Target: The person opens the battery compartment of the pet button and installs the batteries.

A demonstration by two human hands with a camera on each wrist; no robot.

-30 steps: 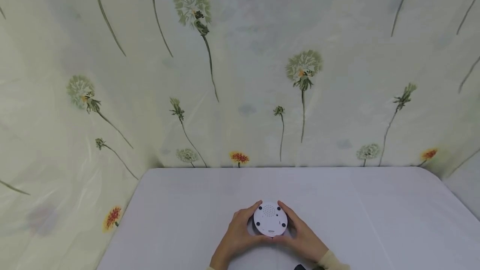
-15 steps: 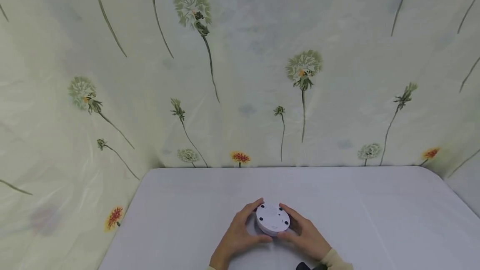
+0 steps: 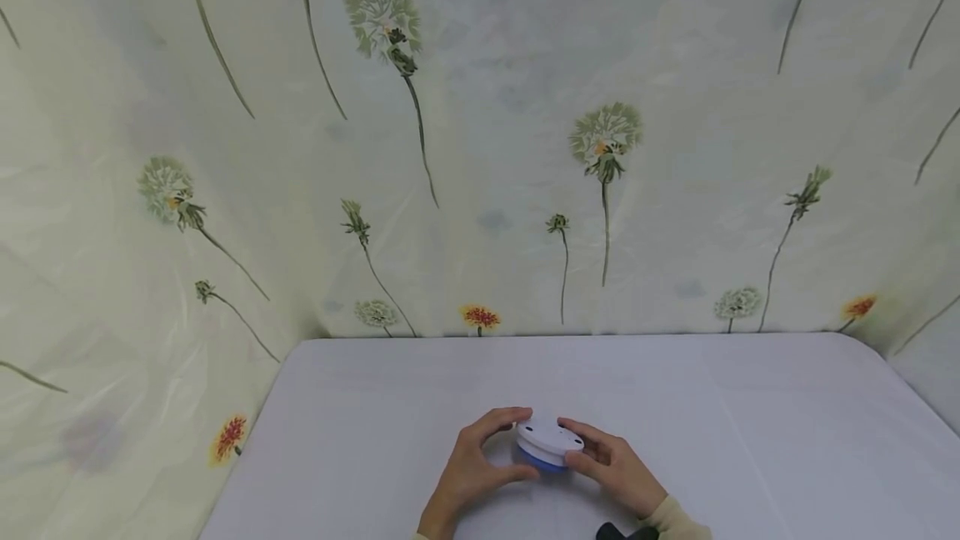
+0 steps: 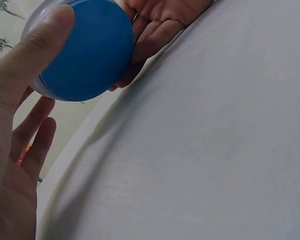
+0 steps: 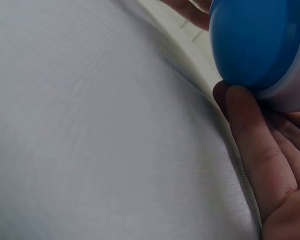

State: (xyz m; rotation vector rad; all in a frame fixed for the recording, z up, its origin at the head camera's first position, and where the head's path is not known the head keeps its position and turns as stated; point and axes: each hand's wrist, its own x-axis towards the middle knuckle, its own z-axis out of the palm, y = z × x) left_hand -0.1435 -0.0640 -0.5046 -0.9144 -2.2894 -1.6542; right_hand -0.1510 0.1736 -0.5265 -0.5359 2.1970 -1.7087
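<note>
Between both hands is a round buzzer [image 3: 551, 435] with a white base and a blue dome [image 4: 92, 55]. It is tilted, its white underside with small black feet facing up in the head view and the dome pointing down. My right hand [image 3: 621, 471] pinches the base at its right edge, thumb in front and fingers behind. At the other side, my left hand [image 3: 474, 463] holds the rim between thumb and fingers; its thumb [image 4: 37, 47] lies across the edge of the dome in the left wrist view. The right wrist view shows right fingers [image 5: 257, 137] against the base and dome.
A table [image 3: 375, 407] covered in white cloth lies under the hands. Behind it hangs a pale curtain [image 3: 495, 148] printed with dandelions. A black object [image 3: 626, 532] shows beside the right sleeve at the bottom edge.
The buzzer has tipped from its underside facing the head camera to a slant, bringing the blue edge into view. It has shifted slightly right, and the left thumb and right fingers have moved around it.
</note>
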